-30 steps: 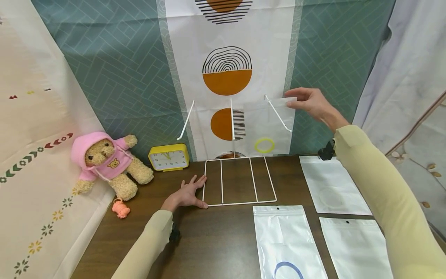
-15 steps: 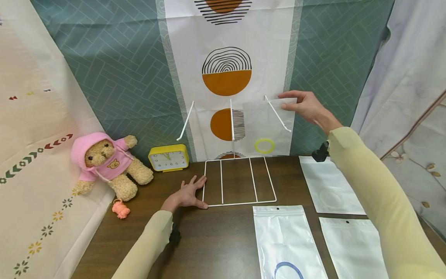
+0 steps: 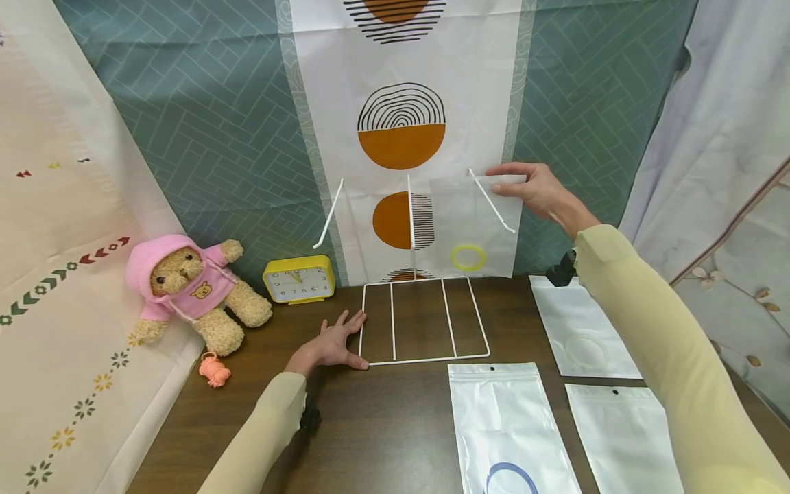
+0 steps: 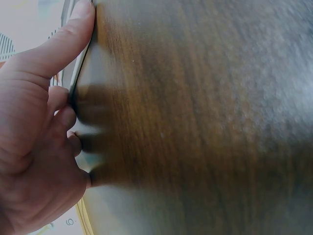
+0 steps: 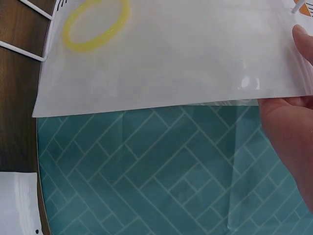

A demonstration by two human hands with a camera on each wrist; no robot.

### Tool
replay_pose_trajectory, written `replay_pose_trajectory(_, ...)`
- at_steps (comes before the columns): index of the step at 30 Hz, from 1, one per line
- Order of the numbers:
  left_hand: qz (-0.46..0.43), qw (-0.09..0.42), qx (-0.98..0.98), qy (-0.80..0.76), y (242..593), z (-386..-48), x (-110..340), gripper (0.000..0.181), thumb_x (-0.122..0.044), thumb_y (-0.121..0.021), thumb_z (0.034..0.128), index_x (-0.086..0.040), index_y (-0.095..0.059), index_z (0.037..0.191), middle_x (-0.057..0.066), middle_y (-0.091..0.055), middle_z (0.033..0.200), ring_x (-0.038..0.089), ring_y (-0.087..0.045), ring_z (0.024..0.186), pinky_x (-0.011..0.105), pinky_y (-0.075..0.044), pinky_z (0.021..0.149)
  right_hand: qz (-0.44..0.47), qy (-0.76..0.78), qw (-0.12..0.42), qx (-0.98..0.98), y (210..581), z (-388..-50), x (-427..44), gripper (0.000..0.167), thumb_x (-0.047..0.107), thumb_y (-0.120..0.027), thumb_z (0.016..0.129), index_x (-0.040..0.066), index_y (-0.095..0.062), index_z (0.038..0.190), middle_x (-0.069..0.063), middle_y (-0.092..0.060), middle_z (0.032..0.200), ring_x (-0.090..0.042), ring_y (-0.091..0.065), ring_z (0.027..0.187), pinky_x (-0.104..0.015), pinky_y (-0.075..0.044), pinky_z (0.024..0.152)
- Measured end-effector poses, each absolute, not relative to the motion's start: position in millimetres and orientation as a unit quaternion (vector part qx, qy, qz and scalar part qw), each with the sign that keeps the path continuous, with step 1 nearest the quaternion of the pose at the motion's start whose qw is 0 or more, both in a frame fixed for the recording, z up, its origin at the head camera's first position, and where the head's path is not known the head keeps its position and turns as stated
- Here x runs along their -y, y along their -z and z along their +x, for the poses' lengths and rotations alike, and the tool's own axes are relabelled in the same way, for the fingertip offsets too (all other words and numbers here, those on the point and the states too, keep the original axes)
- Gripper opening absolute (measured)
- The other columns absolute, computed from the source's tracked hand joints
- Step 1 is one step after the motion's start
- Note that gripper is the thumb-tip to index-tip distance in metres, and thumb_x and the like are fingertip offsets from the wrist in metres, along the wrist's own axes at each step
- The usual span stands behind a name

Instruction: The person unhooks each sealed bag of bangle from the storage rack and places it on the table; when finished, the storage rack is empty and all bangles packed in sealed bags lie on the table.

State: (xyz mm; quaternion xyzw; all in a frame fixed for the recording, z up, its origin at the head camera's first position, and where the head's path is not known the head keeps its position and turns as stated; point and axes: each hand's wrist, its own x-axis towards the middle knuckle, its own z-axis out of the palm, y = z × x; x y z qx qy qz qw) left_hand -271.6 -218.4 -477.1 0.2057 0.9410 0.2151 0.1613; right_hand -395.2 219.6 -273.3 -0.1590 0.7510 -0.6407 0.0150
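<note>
In the head view, my right hand (image 3: pixel 543 192) pinches the top right corner of a translucent white zip pouch (image 3: pixel 441 226) with a yellow ring (image 3: pixel 468 257) in it. The pouch hangs upright behind the right prong (image 3: pixel 492 200) of a white wire display rack (image 3: pixel 426 359); whether the prong passes through its hole cannot be seen. My left hand (image 3: pixel 330 344) rests on the left front corner of the rack's base, fingers spread. In the left wrist view, its thumb (image 4: pixel 66 44) lies along a white bar.
Three flat white pouches lie on the table at right, one showing a blue ring (image 3: pixel 511 473). A yellow clock (image 3: pixel 299 278) stands left of the rack. Further left are a teddy bear (image 3: pixel 191 291) in a pink hoodie and a small orange yarn bundle (image 3: pixel 214 370).
My right hand has shifted slightly left along the pouch's top edge. The pouch has barely moved, and my left hand and the rack stay still.
</note>
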Motion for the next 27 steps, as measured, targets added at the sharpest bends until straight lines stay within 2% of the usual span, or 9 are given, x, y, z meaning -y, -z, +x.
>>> replay_pose_trajectory(10,0.210,0.159,-0.940,-0.216,478,-273,219,0.109,-0.042,-0.086,0.0774,-0.005,-0.023,0.159,0.012,-0.016,0.165,0.041,-0.002,0.150,0.070,0.001,0.110,-0.131,0.639,0.018,-0.758,273,-394,-218,0.021,0.013,-0.075,0.092,0.022,-0.080,0.110,-0.004,-0.058,0.121,-0.020,-0.057,0.099,-0.024,-0.052,0.078)
replay_pose_trajectory(19,0.207,0.160,-0.941,-0.212,479,-274,218,0.109,-0.043,-0.085,0.0774,-0.006,-0.023,0.159,0.011,-0.016,0.166,0.040,-0.002,0.150,0.070,0.001,0.111,-0.120,0.633,0.027,-0.765,271,-388,-220,0.020,0.016,-0.076,0.091,0.023,-0.080,0.110,-0.007,-0.055,0.126,-0.018,-0.061,0.095,-0.025,-0.054,0.075)
replay_pose_trajectory(27,0.205,0.164,-0.939,-0.221,479,-273,219,0.109,-0.042,-0.085,0.0773,-0.005,-0.023,0.159,0.012,-0.015,0.166,0.041,-0.001,0.150,0.070,0.003,0.110,-0.137,0.641,0.032,-0.755,272,-378,-223,0.020,0.012,-0.077,0.090,0.023,-0.080,0.107,-0.002,-0.067,0.105,-0.016,-0.066,0.085,-0.027,-0.056,0.072)
